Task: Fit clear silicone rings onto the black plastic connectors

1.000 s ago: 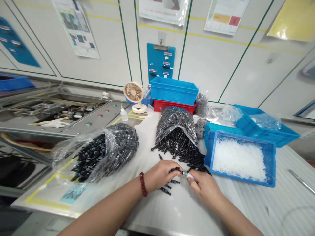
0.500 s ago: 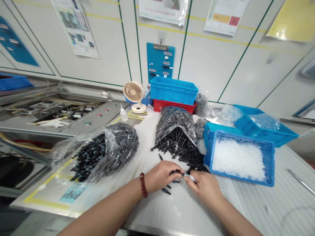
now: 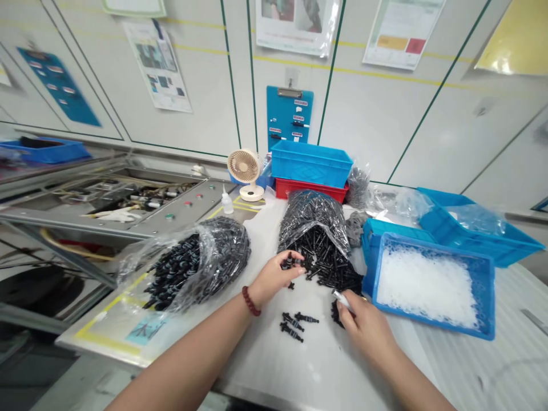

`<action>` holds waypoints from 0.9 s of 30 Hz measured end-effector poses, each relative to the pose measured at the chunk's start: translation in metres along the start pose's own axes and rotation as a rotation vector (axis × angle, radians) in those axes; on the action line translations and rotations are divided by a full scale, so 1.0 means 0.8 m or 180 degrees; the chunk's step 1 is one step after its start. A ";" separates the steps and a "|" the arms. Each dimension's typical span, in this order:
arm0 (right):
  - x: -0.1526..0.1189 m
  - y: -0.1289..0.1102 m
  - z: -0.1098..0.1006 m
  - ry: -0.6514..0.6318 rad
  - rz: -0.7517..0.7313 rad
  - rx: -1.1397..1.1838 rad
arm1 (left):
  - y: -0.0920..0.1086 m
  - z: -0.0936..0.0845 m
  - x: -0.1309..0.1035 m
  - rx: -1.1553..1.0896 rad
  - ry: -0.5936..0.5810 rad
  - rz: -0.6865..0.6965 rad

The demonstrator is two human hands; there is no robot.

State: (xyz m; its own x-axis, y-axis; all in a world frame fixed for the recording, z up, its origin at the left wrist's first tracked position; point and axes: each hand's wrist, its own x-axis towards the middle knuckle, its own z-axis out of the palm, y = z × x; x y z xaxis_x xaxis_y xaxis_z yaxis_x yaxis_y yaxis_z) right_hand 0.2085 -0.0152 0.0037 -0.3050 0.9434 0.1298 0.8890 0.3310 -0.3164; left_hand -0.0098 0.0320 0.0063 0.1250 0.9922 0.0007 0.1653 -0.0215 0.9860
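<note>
Three slim, ribbed parts (image 3: 293, 323) on smooth surface (image 3: 319, 365); left grip (image 3: 272, 279) pinched on black piece (image 3: 290, 262), right grip (image 3: 366, 322) clamped round white tool (image 3: 343, 301); crinkly bag (image 3: 314, 205) behind.

At mid-frame, the slim part (image 3: 289, 262) is black with grey bands, like the loose parts (image 3: 292, 333) at lower centre; the heap (image 3: 334, 271) right of centre is plain black. The pen-shaped tool (image 3: 343, 301) at lower right of centre is white, the beaded bracelet (image 3: 250, 302) dark red. Right: blue bin (image 3: 488, 302), white bits (image 3: 428, 285). Upper centre: cream fan (image 3: 244, 165), sky-blue crate (image 3: 310, 162), red crate (image 3: 291, 188).
</note>
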 end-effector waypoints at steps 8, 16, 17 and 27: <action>0.000 0.002 -0.002 -0.0062 -0.0027 0.0321 | -0.001 -0.021 0.005 0.2531 0.0184 0.0471; 0.001 0.000 -0.002 0.0064 -0.0178 0.0783 | 0.002 -0.009 -0.012 0.3639 -0.0451 0.0107; 0.001 0.000 -0.002 0.0077 -0.0165 0.0778 | 0.003 -0.007 -0.013 0.3676 -0.0464 0.0101; 0.000 0.002 -0.002 0.0084 -0.0070 0.0547 | 0.004 0.001 -0.017 0.1810 -0.0330 0.0792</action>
State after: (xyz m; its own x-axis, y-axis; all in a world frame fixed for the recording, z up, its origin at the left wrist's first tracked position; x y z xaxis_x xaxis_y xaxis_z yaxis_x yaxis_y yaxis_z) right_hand 0.2102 -0.0149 0.0050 -0.3126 0.9359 0.1625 0.8101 0.3520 -0.4688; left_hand -0.0100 0.0186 0.0096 0.3163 0.9325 0.1745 0.6099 -0.3407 0.7155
